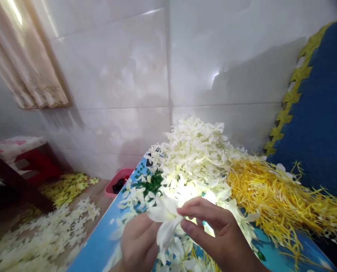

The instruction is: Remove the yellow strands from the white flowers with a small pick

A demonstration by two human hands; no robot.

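A large white flower with long petals is held up between my two hands over the blue table. My left hand is closed around its underside, and the petals cover those fingertips. From the other side, my right hand pinches the flower's right edge between thumb and forefinger. Behind my hands rises a tall heap of white flowers. Small dark green pieces lie at the heap's left, and loose white flowers are scattered near my left hand.
A pile of yellow strands covers the table's right side, by a blue mat. On the floor at left are white flowers, yellow flowers and a pink basin. A tiled wall stands behind.
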